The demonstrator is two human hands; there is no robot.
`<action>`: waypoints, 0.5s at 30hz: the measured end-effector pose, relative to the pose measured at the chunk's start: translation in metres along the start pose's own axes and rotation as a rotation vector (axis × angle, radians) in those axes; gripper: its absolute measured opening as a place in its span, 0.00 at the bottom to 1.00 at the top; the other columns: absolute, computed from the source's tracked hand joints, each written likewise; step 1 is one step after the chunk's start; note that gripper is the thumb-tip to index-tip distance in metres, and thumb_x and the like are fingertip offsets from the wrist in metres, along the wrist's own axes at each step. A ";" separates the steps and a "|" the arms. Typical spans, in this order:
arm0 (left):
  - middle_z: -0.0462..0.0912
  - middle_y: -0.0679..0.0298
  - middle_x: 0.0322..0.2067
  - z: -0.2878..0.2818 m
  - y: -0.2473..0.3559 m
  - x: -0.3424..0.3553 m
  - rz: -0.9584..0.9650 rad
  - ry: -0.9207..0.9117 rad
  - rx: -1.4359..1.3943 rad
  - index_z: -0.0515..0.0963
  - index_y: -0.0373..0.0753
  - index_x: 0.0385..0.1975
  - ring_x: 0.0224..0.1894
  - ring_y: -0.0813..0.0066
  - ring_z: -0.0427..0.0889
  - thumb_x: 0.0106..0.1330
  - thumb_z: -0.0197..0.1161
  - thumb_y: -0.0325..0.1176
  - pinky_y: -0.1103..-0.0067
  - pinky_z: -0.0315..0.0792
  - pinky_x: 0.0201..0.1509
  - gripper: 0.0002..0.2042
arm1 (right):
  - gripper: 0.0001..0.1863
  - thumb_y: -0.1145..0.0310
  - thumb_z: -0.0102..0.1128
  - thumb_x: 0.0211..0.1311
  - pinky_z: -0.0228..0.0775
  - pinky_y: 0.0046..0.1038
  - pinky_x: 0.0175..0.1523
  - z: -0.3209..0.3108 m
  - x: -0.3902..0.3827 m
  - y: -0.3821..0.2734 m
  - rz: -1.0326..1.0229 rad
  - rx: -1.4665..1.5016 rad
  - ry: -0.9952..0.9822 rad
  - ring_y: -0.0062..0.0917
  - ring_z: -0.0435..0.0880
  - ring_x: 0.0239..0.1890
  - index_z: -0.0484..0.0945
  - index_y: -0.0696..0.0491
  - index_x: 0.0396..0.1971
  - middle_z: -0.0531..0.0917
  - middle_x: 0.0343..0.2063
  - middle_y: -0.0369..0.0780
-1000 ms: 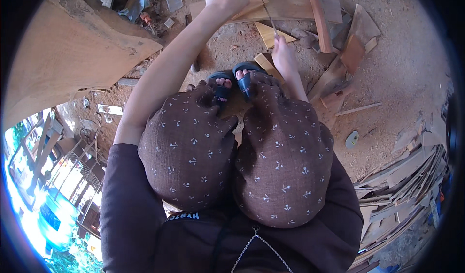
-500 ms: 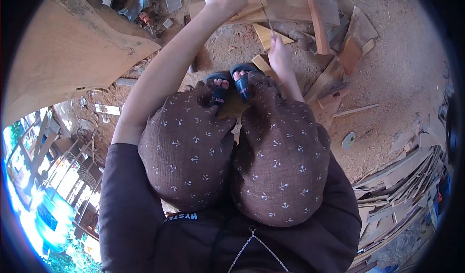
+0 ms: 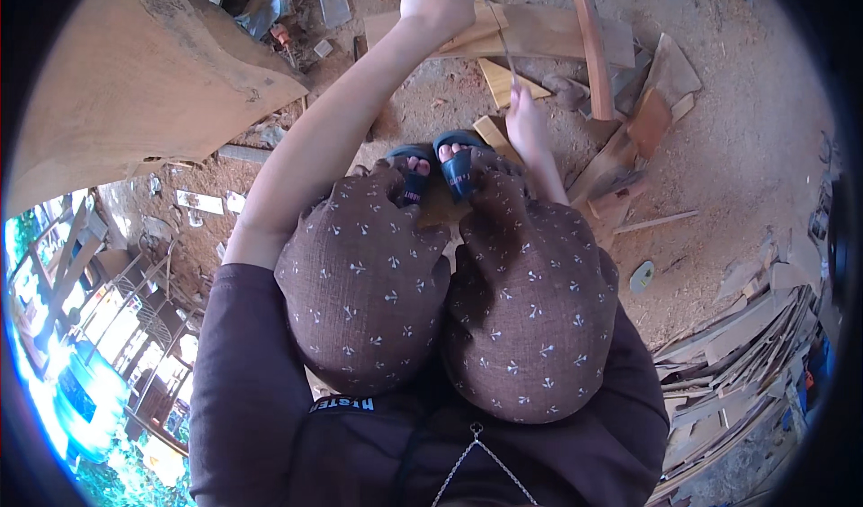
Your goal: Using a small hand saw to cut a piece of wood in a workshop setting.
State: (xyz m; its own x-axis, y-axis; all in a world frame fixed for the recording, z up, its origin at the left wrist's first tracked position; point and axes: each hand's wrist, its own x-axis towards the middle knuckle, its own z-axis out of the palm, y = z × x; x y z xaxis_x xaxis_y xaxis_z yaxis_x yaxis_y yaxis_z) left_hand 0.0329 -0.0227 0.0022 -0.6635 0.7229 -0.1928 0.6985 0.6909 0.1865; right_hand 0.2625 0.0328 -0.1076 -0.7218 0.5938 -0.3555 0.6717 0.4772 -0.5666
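Note:
At the top, my left hand (image 3: 436,5) is closed in a fist over a light wooden piece (image 3: 484,23) lying across a long plank (image 3: 562,35); what its fingers hold is hidden. My right hand (image 3: 524,116), lower and to the right, is closed on a thin metal tool (image 3: 509,54), which slants up across the wood. Beneath the tool lie a yellow triangular offcut (image 3: 502,83) and a short yellow block (image 3: 494,137), the latter beside my sandalled feet (image 3: 457,170). An upright reddish wooden bar (image 3: 591,48) crosses the plank at the right.
A big pale wood slab (image 3: 144,84) fills the upper left. More offcuts (image 3: 649,125) lie right of my hands. Thin boards are piled (image 3: 728,372) at the lower right. Metal racks (image 3: 135,327) stand at the bright left edge, and small debris (image 3: 283,35) lies at the top.
The ground and both hands appear slightly lower in the picture than half a second ago. My hands keep nearly the same places on the tool and wood.

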 end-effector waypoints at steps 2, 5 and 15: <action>0.83 0.50 0.26 -0.002 0.004 0.003 0.007 0.024 0.001 0.83 0.38 0.23 0.31 0.58 0.85 0.52 0.58 0.31 0.69 0.79 0.34 0.07 | 0.13 0.63 0.41 0.69 0.67 0.52 0.38 0.002 -0.026 0.021 0.003 -0.010 0.024 0.55 0.78 0.35 0.68 0.58 0.39 0.79 0.28 0.57; 0.84 0.51 0.26 -0.005 0.006 -0.006 0.041 0.009 0.000 0.83 0.39 0.23 0.32 0.59 0.85 0.52 0.58 0.30 0.69 0.79 0.34 0.07 | 0.13 0.63 0.41 0.69 0.67 0.52 0.38 -0.001 -0.024 0.014 -0.011 0.000 0.026 0.55 0.78 0.35 0.68 0.58 0.40 0.79 0.29 0.57; 0.84 0.55 0.32 -0.016 0.008 -0.016 -0.013 -0.042 -0.034 0.82 0.38 0.30 0.36 0.61 0.85 0.54 0.58 0.27 0.72 0.79 0.39 0.07 | 0.13 0.65 0.41 0.69 0.68 0.52 0.39 0.008 -0.018 -0.001 0.037 0.017 -0.010 0.55 0.77 0.37 0.70 0.59 0.42 0.79 0.31 0.59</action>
State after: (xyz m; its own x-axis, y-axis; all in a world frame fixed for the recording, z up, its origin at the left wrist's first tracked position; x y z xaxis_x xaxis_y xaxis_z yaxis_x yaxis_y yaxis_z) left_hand 0.0450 -0.0284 0.0223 -0.6600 0.7133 -0.2360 0.6800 0.7007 0.2159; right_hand 0.2735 0.0170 -0.1067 -0.6979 0.6045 -0.3841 0.6954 0.4437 -0.5653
